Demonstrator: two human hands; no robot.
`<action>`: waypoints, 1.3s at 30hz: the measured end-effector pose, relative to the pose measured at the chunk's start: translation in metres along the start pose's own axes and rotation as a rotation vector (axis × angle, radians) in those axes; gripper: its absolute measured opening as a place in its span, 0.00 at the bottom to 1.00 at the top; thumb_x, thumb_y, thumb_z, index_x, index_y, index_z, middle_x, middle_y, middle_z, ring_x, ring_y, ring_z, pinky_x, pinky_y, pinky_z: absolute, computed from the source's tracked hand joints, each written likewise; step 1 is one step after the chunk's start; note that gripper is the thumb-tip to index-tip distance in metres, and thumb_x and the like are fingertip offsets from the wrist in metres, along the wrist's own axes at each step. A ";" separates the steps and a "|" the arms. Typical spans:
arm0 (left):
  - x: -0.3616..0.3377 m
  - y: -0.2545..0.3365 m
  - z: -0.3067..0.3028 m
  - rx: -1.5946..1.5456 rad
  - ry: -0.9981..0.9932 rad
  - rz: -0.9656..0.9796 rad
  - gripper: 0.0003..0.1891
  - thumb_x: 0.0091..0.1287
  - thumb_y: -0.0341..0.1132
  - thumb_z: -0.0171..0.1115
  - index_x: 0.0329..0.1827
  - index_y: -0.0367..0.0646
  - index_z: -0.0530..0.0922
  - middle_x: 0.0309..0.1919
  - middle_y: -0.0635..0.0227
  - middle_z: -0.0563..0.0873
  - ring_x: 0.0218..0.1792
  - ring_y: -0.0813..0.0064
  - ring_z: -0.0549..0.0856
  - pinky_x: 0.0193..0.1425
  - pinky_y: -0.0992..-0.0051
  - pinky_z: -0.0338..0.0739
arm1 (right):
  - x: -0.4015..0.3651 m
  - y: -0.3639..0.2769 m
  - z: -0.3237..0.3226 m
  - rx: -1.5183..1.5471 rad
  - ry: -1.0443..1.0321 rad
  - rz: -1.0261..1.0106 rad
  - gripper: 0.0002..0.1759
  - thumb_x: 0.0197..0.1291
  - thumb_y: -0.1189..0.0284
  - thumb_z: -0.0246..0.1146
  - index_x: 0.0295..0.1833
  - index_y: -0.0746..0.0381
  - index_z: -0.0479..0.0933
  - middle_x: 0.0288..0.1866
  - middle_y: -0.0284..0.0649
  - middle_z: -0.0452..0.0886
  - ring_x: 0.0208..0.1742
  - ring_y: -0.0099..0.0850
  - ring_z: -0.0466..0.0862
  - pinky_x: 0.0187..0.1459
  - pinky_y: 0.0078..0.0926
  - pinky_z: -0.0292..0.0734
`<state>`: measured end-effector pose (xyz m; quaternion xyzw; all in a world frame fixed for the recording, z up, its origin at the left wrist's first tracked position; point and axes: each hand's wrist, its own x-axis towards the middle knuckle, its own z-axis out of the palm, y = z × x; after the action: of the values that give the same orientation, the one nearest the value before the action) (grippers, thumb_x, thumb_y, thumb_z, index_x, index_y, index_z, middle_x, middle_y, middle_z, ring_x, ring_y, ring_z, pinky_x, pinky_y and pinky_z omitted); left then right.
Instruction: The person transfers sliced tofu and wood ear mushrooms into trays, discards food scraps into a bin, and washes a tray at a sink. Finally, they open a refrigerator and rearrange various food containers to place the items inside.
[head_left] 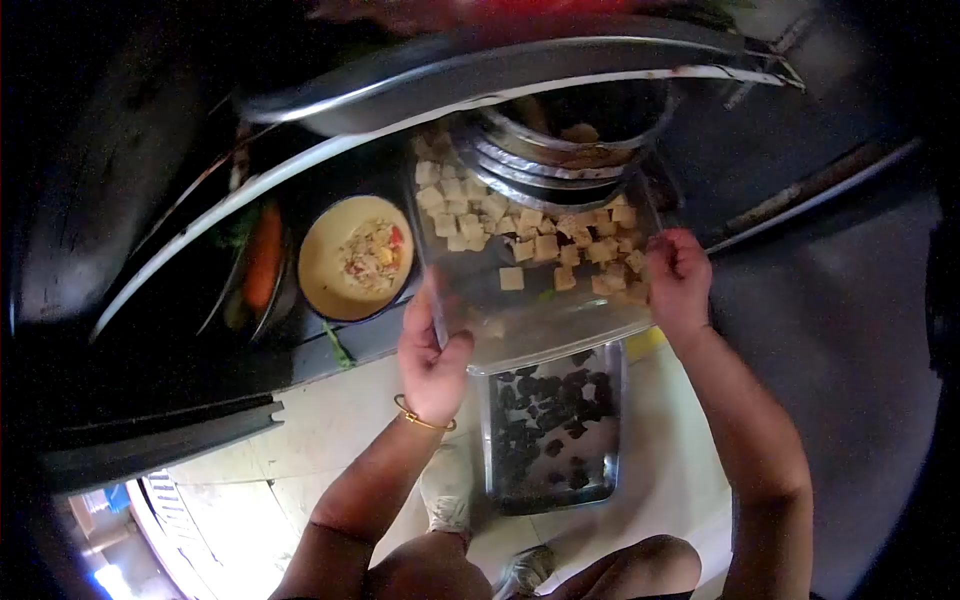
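Note:
A clear plastic tray is held between my two hands, with pale tofu-like cubes spread over its far half. My left hand grips the tray's left rim, thumb toward me; a gold bracelet circles that wrist. The right rim is pinched by the curled fingers of my right hand. Behind the cubes, stacked metal pans cover the tray's far end. Left of the tray stands a cream bowl with chopped bits of food in it.
Down on the floor, below the held tray, lies a metal tray with dark pieces. Carrots are beside the bowl, at the left. A curved white rail crosses above, under a large metal pan. A shoe shows near the floor tray.

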<state>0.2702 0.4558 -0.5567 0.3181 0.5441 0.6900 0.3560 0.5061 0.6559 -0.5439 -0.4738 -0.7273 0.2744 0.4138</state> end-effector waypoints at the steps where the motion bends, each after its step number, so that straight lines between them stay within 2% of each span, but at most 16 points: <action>1: 0.000 -0.001 0.005 -0.064 0.006 0.009 0.38 0.53 0.17 0.48 0.73 0.42 0.59 0.66 0.67 0.69 0.59 0.75 0.71 0.61 0.76 0.66 | -0.001 0.001 -0.004 0.014 -0.008 0.021 0.08 0.54 0.80 0.60 0.42 0.64 0.75 0.32 0.40 0.78 0.35 0.27 0.78 0.38 0.25 0.74; 2: -0.001 -0.002 0.009 -0.126 0.012 0.016 0.39 0.51 0.16 0.48 0.72 0.41 0.60 0.68 0.65 0.67 0.65 0.71 0.69 0.67 0.73 0.63 | -0.002 0.000 -0.006 0.029 -0.016 0.043 0.08 0.53 0.79 0.60 0.41 0.64 0.75 0.32 0.40 0.78 0.34 0.27 0.77 0.37 0.25 0.74; 5: -0.003 -0.001 0.007 0.005 -0.018 -0.021 0.35 0.61 0.22 0.52 0.75 0.46 0.56 0.70 0.67 0.67 0.61 0.73 0.73 0.57 0.76 0.70 | -0.006 0.005 -0.005 0.062 -0.041 0.049 0.05 0.57 0.79 0.59 0.40 0.64 0.74 0.30 0.33 0.77 0.32 0.20 0.75 0.35 0.20 0.71; 6: 0.001 -0.005 0.006 0.017 -0.025 0.019 0.34 0.63 0.24 0.54 0.74 0.47 0.58 0.70 0.68 0.66 0.61 0.74 0.73 0.58 0.75 0.70 | -0.006 0.007 -0.003 0.068 -0.052 0.043 0.04 0.59 0.79 0.58 0.40 0.65 0.74 0.30 0.30 0.76 0.31 0.17 0.73 0.34 0.17 0.70; 9: 0.000 -0.004 0.011 -0.075 0.054 -0.063 0.37 0.55 0.19 0.47 0.73 0.42 0.59 0.68 0.65 0.67 0.61 0.72 0.73 0.58 0.78 0.69 | -0.007 0.004 0.002 -0.003 -0.083 0.148 0.04 0.57 0.79 0.58 0.40 0.65 0.75 0.31 0.30 0.77 0.32 0.18 0.74 0.34 0.18 0.70; 12: -0.002 0.001 0.015 -0.102 0.037 0.001 0.35 0.57 0.21 0.48 0.73 0.42 0.59 0.69 0.66 0.66 0.58 0.74 0.74 0.56 0.79 0.71 | -0.002 -0.016 -0.008 -0.022 -0.015 0.085 0.06 0.54 0.72 0.60 0.37 0.62 0.75 0.26 0.41 0.77 0.27 0.34 0.77 0.33 0.33 0.74; 15: -0.004 -0.001 0.013 -0.090 0.028 0.017 0.35 0.58 0.22 0.48 0.73 0.43 0.59 0.70 0.67 0.65 0.57 0.76 0.74 0.54 0.80 0.71 | -0.005 -0.008 -0.006 0.076 0.001 0.074 0.03 0.57 0.77 0.59 0.38 0.64 0.75 0.29 0.30 0.77 0.31 0.18 0.74 0.33 0.19 0.71; 18: 0.000 0.002 0.017 -0.073 0.063 -0.027 0.34 0.58 0.23 0.49 0.73 0.42 0.60 0.70 0.66 0.65 0.57 0.77 0.73 0.54 0.79 0.72 | -0.001 -0.011 -0.007 -0.007 0.000 0.075 0.04 0.57 0.76 0.59 0.37 0.64 0.75 0.27 0.33 0.77 0.29 0.19 0.75 0.32 0.21 0.72; 22: 0.032 -0.005 0.028 -0.062 0.000 0.049 0.35 0.57 0.22 0.50 0.72 0.41 0.60 0.68 0.65 0.67 0.57 0.78 0.73 0.54 0.79 0.72 | 0.034 -0.004 0.000 -0.234 0.079 -0.066 0.03 0.56 0.76 0.60 0.36 0.64 0.76 0.24 0.38 0.78 0.26 0.24 0.76 0.30 0.25 0.72; 25: 0.065 -0.007 0.044 0.210 0.015 0.209 0.33 0.56 0.22 0.51 0.71 0.38 0.62 0.61 0.65 0.73 0.54 0.77 0.74 0.56 0.78 0.72 | 0.073 0.004 -0.005 -0.283 0.085 -0.142 0.03 0.56 0.75 0.60 0.35 0.64 0.76 0.24 0.41 0.78 0.24 0.28 0.77 0.29 0.27 0.73; 27: 0.084 0.002 0.058 0.196 -0.072 0.245 0.30 0.53 0.21 0.52 0.65 0.33 0.67 0.51 0.61 0.79 0.51 0.71 0.79 0.57 0.73 0.72 | 0.091 0.011 -0.004 -0.278 0.095 -0.150 0.03 0.56 0.75 0.60 0.34 0.64 0.76 0.24 0.42 0.78 0.23 0.30 0.78 0.29 0.27 0.72; 29: 0.095 -0.026 0.053 0.289 -0.029 0.272 0.34 0.55 0.19 0.55 0.69 0.33 0.61 0.67 0.57 0.68 0.67 0.67 0.67 0.72 0.70 0.58 | 0.103 0.022 -0.001 -0.395 0.118 -0.194 0.05 0.56 0.73 0.61 0.34 0.64 0.75 0.25 0.44 0.79 0.24 0.38 0.78 0.30 0.31 0.73; 32: 0.112 -0.053 0.047 0.621 0.006 0.292 0.33 0.55 0.20 0.54 0.68 0.35 0.64 0.68 0.58 0.67 0.69 0.66 0.65 0.73 0.69 0.56 | 0.114 0.036 0.007 -0.492 0.124 -0.171 0.07 0.57 0.71 0.61 0.36 0.64 0.76 0.28 0.45 0.80 0.27 0.44 0.79 0.32 0.35 0.74; 34: 0.112 -0.053 0.056 0.516 0.085 0.398 0.33 0.50 0.23 0.55 0.65 0.35 0.67 0.63 0.55 0.72 0.66 0.59 0.67 0.71 0.65 0.56 | 0.116 0.044 0.013 -0.531 0.126 -0.166 0.08 0.57 0.69 0.61 0.38 0.63 0.76 0.30 0.46 0.80 0.31 0.46 0.79 0.35 0.37 0.74; 36: 0.111 -0.055 0.059 0.458 0.121 0.434 0.33 0.48 0.25 0.55 0.64 0.36 0.69 0.61 0.54 0.74 0.65 0.56 0.68 0.71 0.64 0.56 | 0.120 0.044 0.017 -0.586 0.246 -0.370 0.10 0.58 0.68 0.61 0.41 0.63 0.76 0.33 0.47 0.80 0.34 0.47 0.79 0.39 0.39 0.74; 39: 0.109 -0.055 0.062 0.420 0.133 0.418 0.34 0.48 0.25 0.54 0.64 0.36 0.69 0.62 0.53 0.73 0.65 0.56 0.68 0.71 0.64 0.56 | 0.131 -0.003 0.019 -0.530 0.375 -0.577 0.12 0.60 0.68 0.60 0.46 0.63 0.75 0.38 0.46 0.80 0.41 0.45 0.79 0.44 0.40 0.74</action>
<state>0.2700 0.5880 -0.5924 0.4440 0.6198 0.6400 0.0960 0.4610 0.7743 -0.5067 -0.3825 -0.7876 -0.1396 0.4625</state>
